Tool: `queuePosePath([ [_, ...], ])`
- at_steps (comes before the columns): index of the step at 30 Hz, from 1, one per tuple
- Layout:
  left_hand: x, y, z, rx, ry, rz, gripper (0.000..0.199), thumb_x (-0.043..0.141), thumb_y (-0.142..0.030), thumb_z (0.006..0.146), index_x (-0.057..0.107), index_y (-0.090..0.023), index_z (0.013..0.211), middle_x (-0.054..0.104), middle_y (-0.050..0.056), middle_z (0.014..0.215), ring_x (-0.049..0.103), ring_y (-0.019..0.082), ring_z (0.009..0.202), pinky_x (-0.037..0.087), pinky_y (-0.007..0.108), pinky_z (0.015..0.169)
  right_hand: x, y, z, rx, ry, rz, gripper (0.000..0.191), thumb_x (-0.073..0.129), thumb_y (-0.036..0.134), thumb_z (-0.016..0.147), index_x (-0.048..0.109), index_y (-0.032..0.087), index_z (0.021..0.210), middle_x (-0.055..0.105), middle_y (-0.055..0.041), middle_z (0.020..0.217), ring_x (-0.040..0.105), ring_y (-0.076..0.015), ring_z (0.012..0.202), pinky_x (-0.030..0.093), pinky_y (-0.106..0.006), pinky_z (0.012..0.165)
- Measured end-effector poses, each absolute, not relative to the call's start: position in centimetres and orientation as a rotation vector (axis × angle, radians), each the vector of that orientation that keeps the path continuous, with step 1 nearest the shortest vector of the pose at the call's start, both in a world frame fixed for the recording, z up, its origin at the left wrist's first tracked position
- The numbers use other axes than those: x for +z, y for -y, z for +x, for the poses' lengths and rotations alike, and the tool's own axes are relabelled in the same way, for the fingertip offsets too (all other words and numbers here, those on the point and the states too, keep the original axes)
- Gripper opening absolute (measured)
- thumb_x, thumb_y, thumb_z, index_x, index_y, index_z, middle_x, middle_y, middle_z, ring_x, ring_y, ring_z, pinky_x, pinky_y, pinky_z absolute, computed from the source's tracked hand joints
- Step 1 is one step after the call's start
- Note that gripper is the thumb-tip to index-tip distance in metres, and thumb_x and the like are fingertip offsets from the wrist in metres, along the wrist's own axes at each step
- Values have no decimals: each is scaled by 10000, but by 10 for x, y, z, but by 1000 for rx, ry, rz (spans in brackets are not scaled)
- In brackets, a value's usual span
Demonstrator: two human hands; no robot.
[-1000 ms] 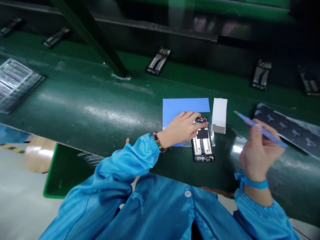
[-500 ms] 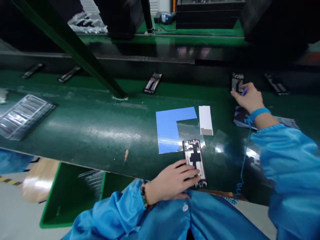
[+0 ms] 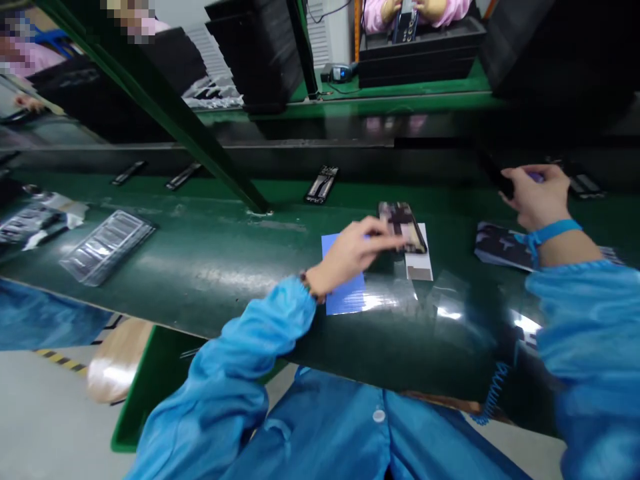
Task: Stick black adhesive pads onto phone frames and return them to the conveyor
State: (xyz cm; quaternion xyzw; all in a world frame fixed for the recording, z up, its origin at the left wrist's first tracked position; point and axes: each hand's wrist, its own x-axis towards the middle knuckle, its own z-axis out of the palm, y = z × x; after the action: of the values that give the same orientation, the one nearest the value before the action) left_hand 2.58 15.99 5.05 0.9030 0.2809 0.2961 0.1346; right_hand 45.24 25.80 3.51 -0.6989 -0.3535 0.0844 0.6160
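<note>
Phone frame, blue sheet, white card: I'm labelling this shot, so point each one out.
phone frame (image 3: 403,227), head view, middle of its open back
blue sheet (image 3: 345,300), head view, lower bare part
white card (image 3: 421,265), head view, lower end

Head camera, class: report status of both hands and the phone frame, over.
Left hand holds phone frame above white card and blue sheet. Right hand far right, gripping a dark part. Nothing between them.

The left hand reached forward with its fingers closed on something flat. The right hand was stretched far out to the side, curled shut. Both arms wore blue sleeves.
</note>
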Motion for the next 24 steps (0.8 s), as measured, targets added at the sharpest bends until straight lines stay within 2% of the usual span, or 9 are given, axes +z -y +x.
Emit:
queuePosePath([
  [2,40,-221,49,810,-940,2498,513,468,-92,1101,761,-278,1478,677,97,1454,701,176,1302,573,362,1162,45,-230,447,428,720,-1581,310,836,93,785,550,207,754,619,84,651,711,-160,638,590,-484,738],
  [4,27,-272,68,749,-1044,2428,481,467,-89,1081,777,-205,1429,658,125,1497,693,186,1327,540,388,1227,54,-190,433,693,551,-1420,244,830,108,821,612,214,846,644,84,706,761,-188,668,637,-490,776],
  [8,8,-321,82,714,-1104,2357,341,557,-180,1051,831,-190,1254,719,135,1469,696,238,1320,538,469,1254,66,-105,388,724,640,-1269,294,915,279,767,743,231,1000,774,-16,823,814,-246,735,678,-449,757],
  [12,9,-297,76,750,-1132,2273,459,447,-392,1144,803,-173,1334,721,168,1513,729,270,1309,574,505,1199,59,-49,337,688,757,-1269,390,971,435,774,773,285,1074,848,-49,1188,851,-275,1009,685,-542,1031],
  [14,15,-268,72,727,-1058,2100,591,303,-518,1193,684,-234,1544,745,151,1497,795,242,1197,640,433,1064,50,-32,312,645,899,-1315,446,976,438,810,770,315,1186,818,-54,1372,815,-278,1208,604,-568,1206],
  [16,21,-237,67,693,-933,1812,640,296,-639,1186,502,-317,1700,775,129,1450,836,230,1072,672,391,930,42,-20,289,628,1076,-1344,527,991,424,803,764,319,1267,784,-63,1465,760,-295,1349,538,-572,1284],
  [18,24,-209,60,701,-879,1574,656,505,-657,1137,453,-341,1709,787,118,1416,838,237,1020,685,381,845,37,-16,273,620,1258,-1363,507,1003,437,789,796,309,1234,804,-68,1420,747,-315,1362,533,-560,1282],
  [21,23,-182,46,680,-942,1503,591,754,-494,1035,603,-279,1565,795,118,1373,819,230,979,680,350,752,36,-27,266,614,1314,-1379,281,829,562,975,831,292,1057,862,-59,1144,807,-285,1161,581,-523,1199],
  [24,17,-172,35,549,-852,1642,514,826,-382,988,696,-235,1463,777,127,1437,812,253,1142,694,392,914,31,-54,277,625,1077,-1327,469,508,672,1140,766,286,1208,859,-41,1010,832,-239,1030,618,-499,1100],
])
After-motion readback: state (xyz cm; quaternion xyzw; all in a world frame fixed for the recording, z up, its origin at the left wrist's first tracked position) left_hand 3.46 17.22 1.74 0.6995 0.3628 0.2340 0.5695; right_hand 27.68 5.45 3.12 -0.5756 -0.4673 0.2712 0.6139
